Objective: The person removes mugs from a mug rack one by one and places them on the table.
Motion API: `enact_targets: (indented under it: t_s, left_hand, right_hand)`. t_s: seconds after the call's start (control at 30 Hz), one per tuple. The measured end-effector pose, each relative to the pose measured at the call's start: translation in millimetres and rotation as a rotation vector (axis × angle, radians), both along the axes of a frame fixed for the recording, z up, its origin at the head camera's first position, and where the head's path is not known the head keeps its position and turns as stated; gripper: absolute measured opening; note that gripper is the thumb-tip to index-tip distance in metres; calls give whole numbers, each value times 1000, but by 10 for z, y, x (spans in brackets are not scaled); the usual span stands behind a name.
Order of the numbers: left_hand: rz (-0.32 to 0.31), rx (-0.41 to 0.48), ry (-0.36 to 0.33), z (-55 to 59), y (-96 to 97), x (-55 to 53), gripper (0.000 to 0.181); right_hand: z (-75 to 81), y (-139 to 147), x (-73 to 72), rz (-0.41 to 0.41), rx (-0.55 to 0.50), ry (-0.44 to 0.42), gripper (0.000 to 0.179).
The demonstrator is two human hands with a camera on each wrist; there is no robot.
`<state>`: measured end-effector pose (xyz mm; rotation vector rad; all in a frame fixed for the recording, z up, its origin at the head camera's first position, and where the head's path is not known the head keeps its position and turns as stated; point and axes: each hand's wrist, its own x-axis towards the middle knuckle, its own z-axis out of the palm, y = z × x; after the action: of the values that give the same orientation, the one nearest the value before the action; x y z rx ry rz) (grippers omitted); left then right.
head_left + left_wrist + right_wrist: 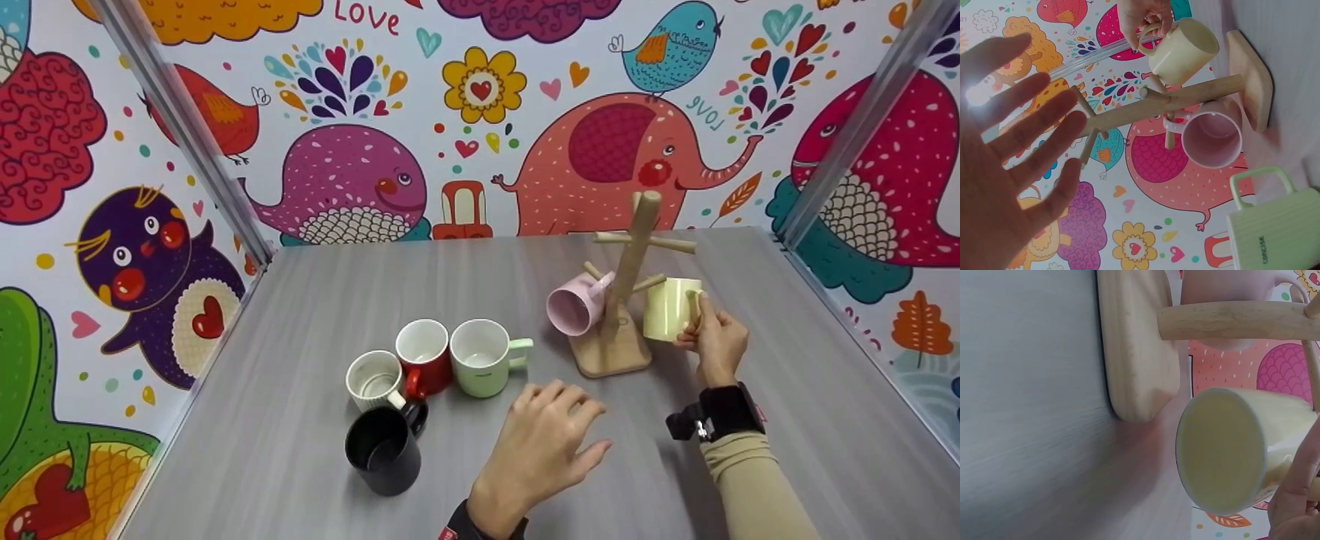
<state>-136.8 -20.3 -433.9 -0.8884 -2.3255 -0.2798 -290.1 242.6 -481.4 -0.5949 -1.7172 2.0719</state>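
My right hand grips a pale yellow mug by its handle, beside the right side of a wooden mug tree. The mug overlaps the end of a lower peg in the head view, and one round end of it faces the right wrist camera. From a lower peg on the other side a pink mug hangs by its handle, its mouth tilted toward me. My left hand holds nothing; its fingers are spread in the left wrist view. It hovers in front of the tree, nearest a light green mug.
Left of the green mug stand a red mug, a small white mug and a black mug, close together. The grey table is bordered by printed cartoon panels with metal posts at the corners.
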Motion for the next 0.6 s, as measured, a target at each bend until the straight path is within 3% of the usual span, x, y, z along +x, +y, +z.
enact_targets:
  t_s: [0.6]
  left_hand:
    - [5, 71, -20, 8, -65, -24, 27]
  right_hand:
    - [-57, 117, 167, -63, -109, 178, 48]
